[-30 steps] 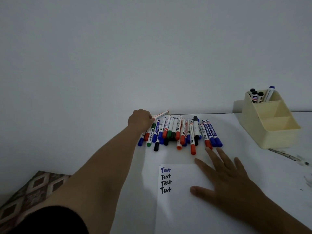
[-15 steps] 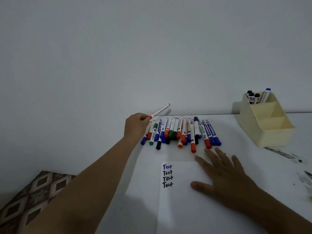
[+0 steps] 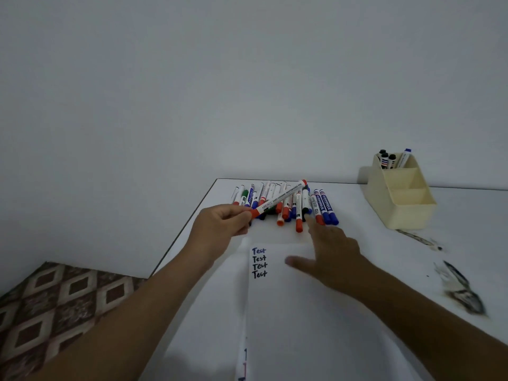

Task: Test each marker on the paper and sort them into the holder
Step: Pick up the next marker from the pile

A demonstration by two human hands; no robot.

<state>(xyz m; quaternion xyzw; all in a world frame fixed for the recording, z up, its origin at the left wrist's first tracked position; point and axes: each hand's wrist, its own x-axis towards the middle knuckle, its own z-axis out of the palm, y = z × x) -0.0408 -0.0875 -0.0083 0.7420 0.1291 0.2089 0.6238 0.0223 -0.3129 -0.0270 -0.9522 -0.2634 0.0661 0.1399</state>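
Two bare forearms, left hand (image 3: 217,229), right hand (image 3: 334,254), no sleeves visible

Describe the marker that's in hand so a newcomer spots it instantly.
Start at the row of markers at the white table's far edge. Above it, the left hand pinches a red-capped whiteboard marker: the only one lifted, slanting across the others.

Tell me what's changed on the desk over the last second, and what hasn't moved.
The left hand, already gripping the red whiteboard marker at the pile's far left, lifted it and drew it back toward the paper; it is now held slanted above the marker pile. The right hand lifted its fingers somewhat but stays on the paper. The four "Test" lines, the pile and the holder with its markers are unchanged.
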